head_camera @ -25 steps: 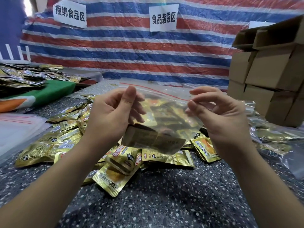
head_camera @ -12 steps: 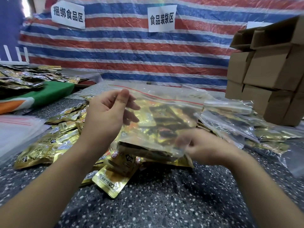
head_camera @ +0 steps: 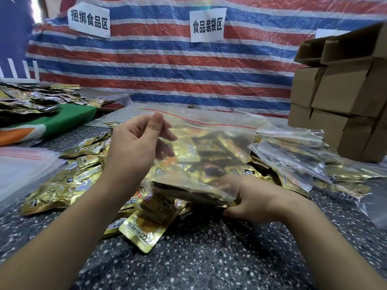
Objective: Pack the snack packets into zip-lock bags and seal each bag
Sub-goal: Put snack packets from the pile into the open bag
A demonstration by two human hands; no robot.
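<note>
A clear plastic zip-lock bag with a red seal line (head_camera: 201, 155), loaded with gold foil snack packets, was held up above the speckled dark stone tabletop (head_camera: 209, 264), tilted so its red strip ran along the far top edge. The left hand (head_camera: 134, 147) was raised with the forearm coming up from the lower left; its thumb and forefinger were curled together and pinched the bag's upper left corner, the other fingers bent loosely behind the plastic. The right hand (head_camera: 255, 199) sat lower, palm turned inward, with the fingers curled under the bag's lower right corner and the thumb against the plastic, so the bag's weight lay just above and between those fingers. Directly beneath both hands lay a loose heap of gold foil snack packets with dark printed labels (head_camera: 88, 170), the nearest one touching the table just below the left wrist; their printing was too small to read. To the right of the right hand's fingers lay several filled clear bags of packets (head_camera: 303, 162), and beyond them a stack of brown cardboard boxes (head_camera: 343, 105). Left of the left hand's fingers lay a pile of flat empty clear bags with red strips (head_camera: 23, 166), with a green and orange cloth (head_camera: 62, 120) farther back. Behind everything hung a red, white and blue striped tarpaulin (head_camera: 167, 65) carrying two white paper signs, one reading 捆绑食品区 (head_camera: 89, 21) and one reading 食品装袋区 (head_camera: 207, 24).
</note>
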